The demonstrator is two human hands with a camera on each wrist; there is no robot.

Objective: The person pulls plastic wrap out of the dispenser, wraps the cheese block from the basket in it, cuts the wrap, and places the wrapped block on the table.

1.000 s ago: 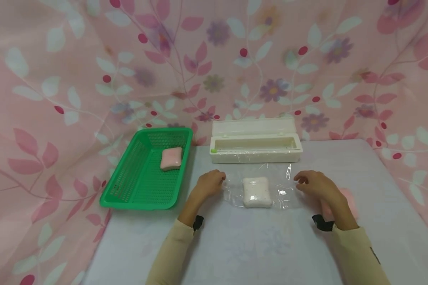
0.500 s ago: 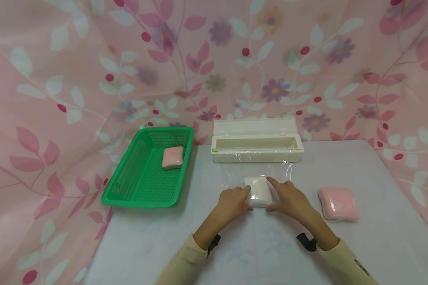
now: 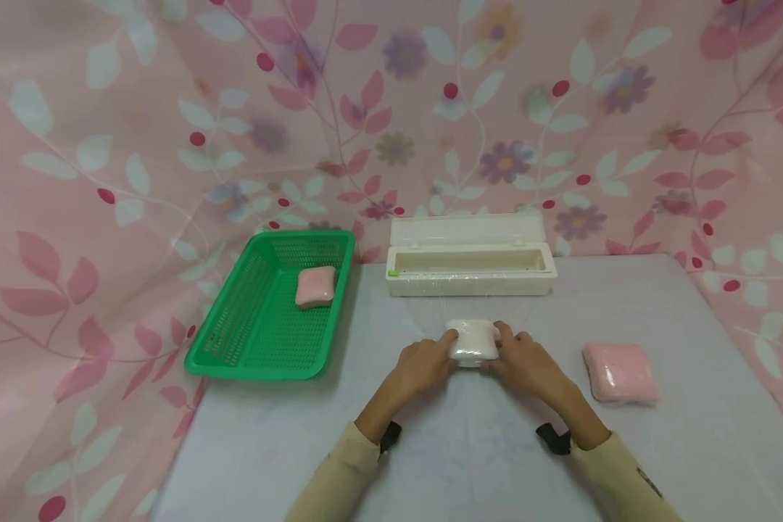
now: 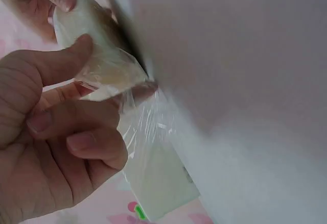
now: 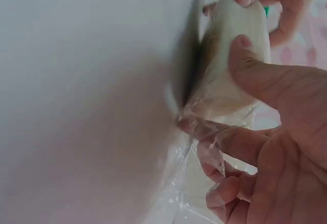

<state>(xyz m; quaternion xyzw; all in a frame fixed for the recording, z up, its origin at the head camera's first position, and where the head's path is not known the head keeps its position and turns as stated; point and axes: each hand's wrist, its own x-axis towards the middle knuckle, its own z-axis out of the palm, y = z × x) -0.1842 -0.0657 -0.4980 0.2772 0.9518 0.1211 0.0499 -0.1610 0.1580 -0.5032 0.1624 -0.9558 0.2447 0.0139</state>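
A white cushion-shaped block (image 3: 475,338) lies mid-table, with clear cling film (image 4: 148,124) around it. My left hand (image 3: 424,367) grips its left side, thumb on the near face and fingers reaching underneath. On the opposite side my right hand (image 3: 530,370) holds it the same way. The right wrist view shows the block tilted up on edge close over the tabletop, film bunched over the right fingers (image 5: 237,142). From the block, the film stretches back to a white cling film dispenser (image 3: 470,286), whose lid is raised.
A green plastic basket (image 3: 261,375) stands at left, holding a pink block (image 3: 315,286) of similar shape. Another pink block (image 3: 621,373), shiny with film, lies right of my right hand. A floral cloth (image 3: 391,109) hangs behind the white-covered table (image 3: 470,464).
Both hands have come inward from the film's sides and taken hold of the white block. Its near edge has tipped up and away, and the loose film beside it has been gathered in.
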